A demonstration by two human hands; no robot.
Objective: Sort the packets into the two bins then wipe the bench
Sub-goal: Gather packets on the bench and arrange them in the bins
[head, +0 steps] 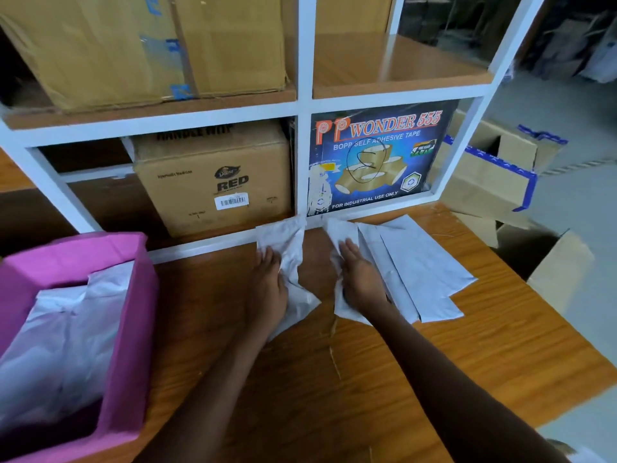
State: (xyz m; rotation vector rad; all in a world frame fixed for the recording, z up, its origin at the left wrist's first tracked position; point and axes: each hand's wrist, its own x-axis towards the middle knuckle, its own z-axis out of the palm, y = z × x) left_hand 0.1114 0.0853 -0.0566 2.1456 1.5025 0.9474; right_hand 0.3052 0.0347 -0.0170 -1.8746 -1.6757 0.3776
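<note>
in the middle of the frame both hands are lying on white packets on the wooden bench [300, 389]. the left hand [267, 285] is pressing a crumpled packet [290, 242] with fingers straight and close together, not curled round it. the right hand [359, 279] is resting flat, fingers spread slightly, on another wrinkled packet [337, 228]. just right of it, a fan of flat packets [420, 269] is overlapping toward the right edge of the bench. at lower left a pink bin [133, 312] is holding more white packets [66, 329]. behind the hands a white shelf [305, 105] is carrying a brown box [213, 182] and a blue tape box [374, 158].
</note>
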